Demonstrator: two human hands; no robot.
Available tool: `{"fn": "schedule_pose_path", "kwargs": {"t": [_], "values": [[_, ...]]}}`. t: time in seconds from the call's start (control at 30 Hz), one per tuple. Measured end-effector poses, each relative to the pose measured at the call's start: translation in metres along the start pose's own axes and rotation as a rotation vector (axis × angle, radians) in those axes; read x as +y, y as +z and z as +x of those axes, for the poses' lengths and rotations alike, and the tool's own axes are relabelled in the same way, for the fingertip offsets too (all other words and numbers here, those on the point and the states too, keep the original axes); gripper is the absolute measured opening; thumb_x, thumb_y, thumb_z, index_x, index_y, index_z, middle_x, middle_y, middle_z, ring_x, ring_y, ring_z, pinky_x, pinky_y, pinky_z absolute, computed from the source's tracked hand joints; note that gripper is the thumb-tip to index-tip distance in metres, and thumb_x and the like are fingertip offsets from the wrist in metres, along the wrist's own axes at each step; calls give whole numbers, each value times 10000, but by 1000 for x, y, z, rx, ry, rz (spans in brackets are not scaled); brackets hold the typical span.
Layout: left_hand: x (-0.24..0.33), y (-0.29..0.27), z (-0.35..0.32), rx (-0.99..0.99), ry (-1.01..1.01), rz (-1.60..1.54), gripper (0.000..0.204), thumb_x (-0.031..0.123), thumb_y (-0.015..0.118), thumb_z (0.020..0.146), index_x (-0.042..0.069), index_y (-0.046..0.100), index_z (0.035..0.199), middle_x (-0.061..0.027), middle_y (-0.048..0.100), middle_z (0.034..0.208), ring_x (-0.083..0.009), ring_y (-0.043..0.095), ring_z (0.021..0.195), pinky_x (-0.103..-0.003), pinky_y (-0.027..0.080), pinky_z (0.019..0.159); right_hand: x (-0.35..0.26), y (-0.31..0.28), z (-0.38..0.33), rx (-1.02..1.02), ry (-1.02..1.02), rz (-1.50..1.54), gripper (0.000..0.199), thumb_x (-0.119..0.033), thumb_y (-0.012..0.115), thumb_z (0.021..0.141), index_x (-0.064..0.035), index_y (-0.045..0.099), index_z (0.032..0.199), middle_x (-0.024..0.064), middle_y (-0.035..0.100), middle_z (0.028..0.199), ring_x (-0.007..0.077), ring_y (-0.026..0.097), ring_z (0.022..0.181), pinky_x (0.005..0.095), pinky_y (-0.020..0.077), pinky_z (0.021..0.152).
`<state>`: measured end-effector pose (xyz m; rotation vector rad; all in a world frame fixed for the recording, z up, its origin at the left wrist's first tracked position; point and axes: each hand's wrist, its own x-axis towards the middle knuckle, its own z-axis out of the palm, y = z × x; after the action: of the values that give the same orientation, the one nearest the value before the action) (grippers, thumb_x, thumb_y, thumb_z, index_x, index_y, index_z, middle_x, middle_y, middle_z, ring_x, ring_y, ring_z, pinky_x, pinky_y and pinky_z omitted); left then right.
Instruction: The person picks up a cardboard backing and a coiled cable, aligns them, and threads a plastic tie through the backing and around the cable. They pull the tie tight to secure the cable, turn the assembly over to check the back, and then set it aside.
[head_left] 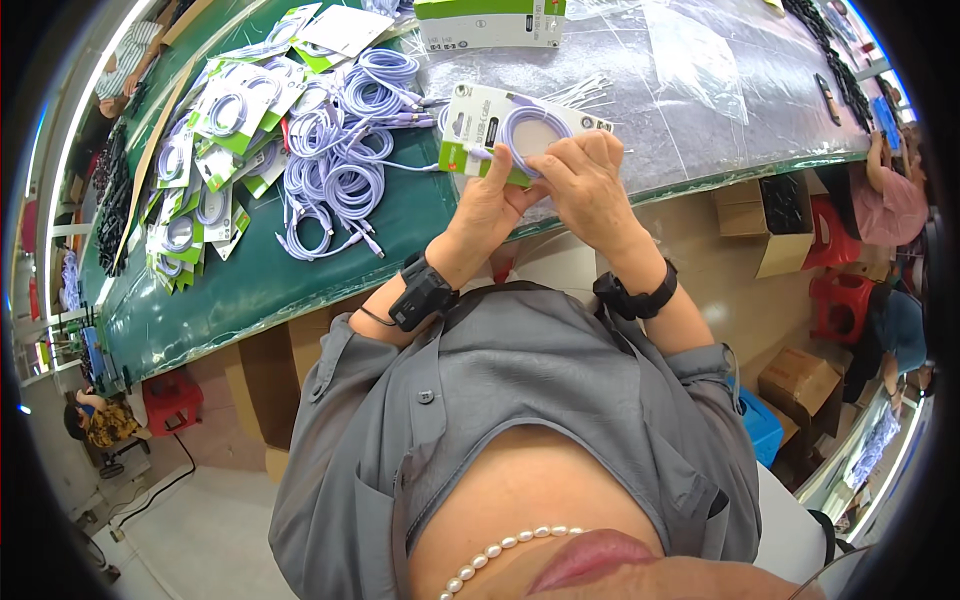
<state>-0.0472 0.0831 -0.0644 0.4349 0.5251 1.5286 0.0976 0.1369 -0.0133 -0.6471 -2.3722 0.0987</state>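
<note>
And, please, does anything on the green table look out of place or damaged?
Nothing looks clearly damaged or spilled. The loose lilac cable coils lie jumbled beside overlapping carded cables, so the left side of the green table looks untidy, though perhaps that is normal.

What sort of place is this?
Probably a packing workshop: carded cables and loose lilac cable coils lie on a large green table, with a person in pink at right.

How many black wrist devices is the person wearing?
2: one black wrist device sits just below the left hand, the other just below the right hand. Both wrists are in view, so none seems hidden.
</note>
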Motion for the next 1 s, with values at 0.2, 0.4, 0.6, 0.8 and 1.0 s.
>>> {"fn": "schedule_pose_path", "kwargs": {"t": [0.2, 0.4, 0.6, 0.8, 1.0], "values": [[23, 6, -2, -79, -69, 44, 512, 428, 405, 948, 34, 391, 1274, -160, 541, 1197, -300, 558, 1102, -487, 485, 932, 4, -13, -5, 14, -27, -77, 210, -85, 630, 702, -145, 661, 901, -35, 563, 866, 167, 484, 897, 375, 295, 919], [27, 0, 2, -58, -100, 21, 606, 501, 301, 944, 12, 353, 1298, -196, 533, 1194, -332, 556, 1102, -504, 477, 939, 13, -17, -2, -4, -59, 0, 226, -144, 705, 677, -145, 668, 899, -42, 576, 879, 169, 478, 882, 367, 309, 902], [27, 3, 2, -14, -95, 54, 610, 504, 284, 945, 22, 324, 1316, -181, 512, 1233, -326, 553, 1113, -484, 497, 926, 19, -21, -4, -14, 31, 139, 230, -147, 723, 681, -136, 663, 902, -42, 579, 865, 175, 479, 834, 348, 310, 874], [29, 1, 5, 32, -139, 13, 605, 502, 286, 945, 28, 330, 1319, -180, 507, 1249, -321, 552, 1117, -487, 495, 928, 20, -24, -6, 8, -24, 182, 236, -130, 733, 681, -139, 663, 906, -31, 564, 840, 170, 483, 822, 339, 308, 854], [31, -1, 6, 23, -171, 27, 602, 495, 286, 949, 35, 320, 1335, -179, 504, 1262, -323, 544, 1130, -499, 490, 927, 16, -36, -6, -107, -28, 186, 251, -99, 711, 698, -135, 673, 944, -10, 526, 787, 173, 511, 803, 333, 304, 814]]}}
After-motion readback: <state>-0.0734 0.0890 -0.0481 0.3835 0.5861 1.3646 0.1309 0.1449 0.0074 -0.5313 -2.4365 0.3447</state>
